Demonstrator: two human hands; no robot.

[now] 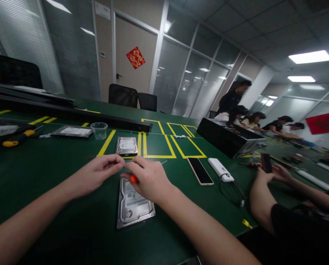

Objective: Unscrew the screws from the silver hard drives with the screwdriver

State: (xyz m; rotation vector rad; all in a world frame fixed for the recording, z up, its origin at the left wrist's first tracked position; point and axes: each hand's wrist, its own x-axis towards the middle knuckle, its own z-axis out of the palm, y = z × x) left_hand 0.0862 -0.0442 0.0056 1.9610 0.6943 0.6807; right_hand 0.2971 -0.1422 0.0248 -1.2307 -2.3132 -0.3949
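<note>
My right hand is closed around a screwdriver with an orange handle; its thin shaft shows past the far side of the hand. The fingertips of my left hand are pinched together and meet those of the right. Anything between them is too small to make out. Below my hands a silver hard drive lies flat on the green table, its upper part covered by my right hand. A second hard drive lies just beyond my fingers.
Another hard drive and a clear plastic cup stand at left, near yellow-handled pliers. A phone, a white power bank with a cable and a black case are at right. Beside me a person holds a phone.
</note>
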